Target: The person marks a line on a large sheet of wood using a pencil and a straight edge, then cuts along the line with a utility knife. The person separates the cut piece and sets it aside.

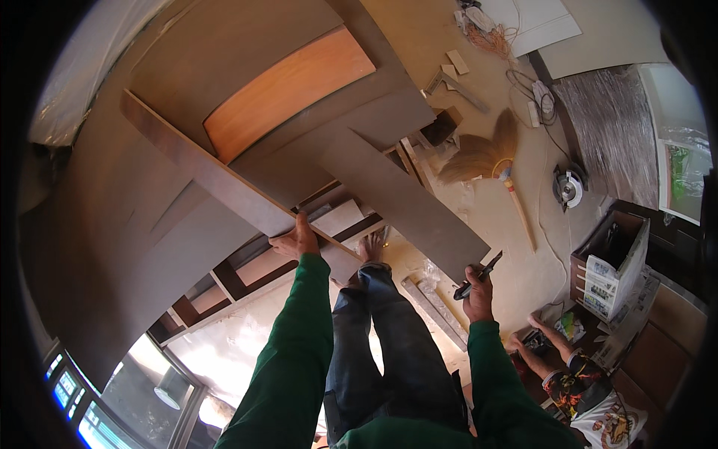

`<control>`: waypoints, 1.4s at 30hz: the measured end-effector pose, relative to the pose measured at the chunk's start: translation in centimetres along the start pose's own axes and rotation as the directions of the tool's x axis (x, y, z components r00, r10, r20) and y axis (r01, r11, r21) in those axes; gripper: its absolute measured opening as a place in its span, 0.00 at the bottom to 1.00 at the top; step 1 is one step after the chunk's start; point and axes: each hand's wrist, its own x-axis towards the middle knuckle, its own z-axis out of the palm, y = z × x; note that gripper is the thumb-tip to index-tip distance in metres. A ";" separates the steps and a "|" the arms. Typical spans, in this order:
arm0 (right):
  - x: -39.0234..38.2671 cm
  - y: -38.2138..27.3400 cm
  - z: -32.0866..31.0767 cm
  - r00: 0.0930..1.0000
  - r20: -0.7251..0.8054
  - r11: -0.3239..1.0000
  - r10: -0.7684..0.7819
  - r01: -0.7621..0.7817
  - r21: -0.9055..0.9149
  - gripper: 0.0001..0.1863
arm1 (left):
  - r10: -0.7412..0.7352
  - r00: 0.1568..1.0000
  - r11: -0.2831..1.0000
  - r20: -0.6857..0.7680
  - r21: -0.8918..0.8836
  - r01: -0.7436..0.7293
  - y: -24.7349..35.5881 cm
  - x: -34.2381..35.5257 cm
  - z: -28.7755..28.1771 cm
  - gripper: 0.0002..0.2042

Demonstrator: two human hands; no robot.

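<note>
My left hand is closed on the near end of a long, narrow brown board, which stretches away to the far left over larger panels. A slim black tool, probably a utility knife, is gripped in my right hand. That hand is also at the near right corner of a second flat grey-brown board, with the thumb by its edge. How firmly it holds this board I cannot tell. Both boards slope over large brown panels. An orange-brown strip lies on the panels.
Below the boards is a wooden frame with compartments, beside my bare feet. On the floor at right lie a broom, a circular saw and cables. Another person's arms show at lower right, near a dark box.
</note>
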 end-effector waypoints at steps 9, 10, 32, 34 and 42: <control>-2.2 -2.0 -5.2 0.997 -0.080 0.990 -0.016 0.027 0.136 0.13 | -0.126 0.989 0.941 0.082 0.326 0.093 1.4 2.7 4.0 0.60; -2.9 -1.7 -6.0 0.995 -0.096 0.990 -0.011 0.025 0.141 0.13 | -0.120 0.984 0.941 0.131 0.330 0.071 1.4 2.5 3.6 0.60; -16.2 -12.0 -21.7 0.914 -0.364 0.956 -0.181 0.250 0.153 0.15 | 0.122 0.432 0.329 0.893 0.374 -0.867 -8.0 -4.4 -30.0 0.26; -14.7 -13.7 -23.7 0.913 -0.375 0.958 -0.161 0.236 0.165 0.15 | 0.248 0.416 0.341 0.875 0.324 -0.883 -6.5 -4.9 -29.3 0.24; -0.4 -21.8 -33.9 0.980 -0.191 0.980 -0.054 0.089 0.179 0.13 | 0.338 0.380 0.469 0.861 0.196 -0.861 5.9 -16.0 -19.2 0.07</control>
